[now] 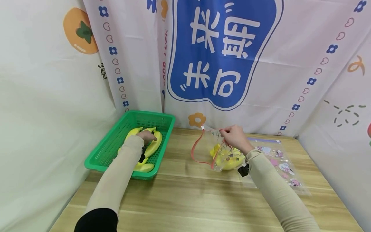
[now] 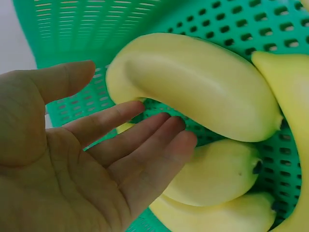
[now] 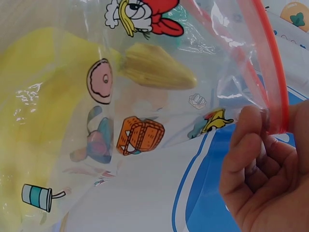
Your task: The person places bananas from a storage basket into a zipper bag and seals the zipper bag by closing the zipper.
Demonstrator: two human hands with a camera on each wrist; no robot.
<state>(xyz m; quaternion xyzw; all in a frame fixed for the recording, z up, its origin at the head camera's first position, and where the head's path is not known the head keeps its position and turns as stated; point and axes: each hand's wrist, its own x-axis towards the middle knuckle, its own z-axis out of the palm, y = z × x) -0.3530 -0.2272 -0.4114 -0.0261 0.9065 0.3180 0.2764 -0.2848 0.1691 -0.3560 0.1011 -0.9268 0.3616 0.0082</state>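
Note:
Over the green basket [image 1: 99, 165] my left hand [image 1: 147, 137] reaches in among several yellow bananas. In the left wrist view its fingers [image 2: 118, 145] are parted and loosely extended beside a banana [image 2: 193, 82], gripping nothing. My right hand [image 1: 235, 138] pinches the red-edged rim of a clear zip bag [image 3: 140, 137] printed with cartoon figures, holding its mouth gaping. Yellow fruit [image 1: 230, 162] lies inside that bag on the table; a banana stem [image 3: 159, 67] shows through the plastic in the right wrist view. How many pieces it contains, I cannot tell.
A second clear bag [image 1: 285, 167] with a purple zip strip lies flat to the right, partly under my right forearm. Behind the wooden table [image 1: 185, 203] hangs a printed curtain [image 1: 145, 64]. White cloth walls stand at both sides.

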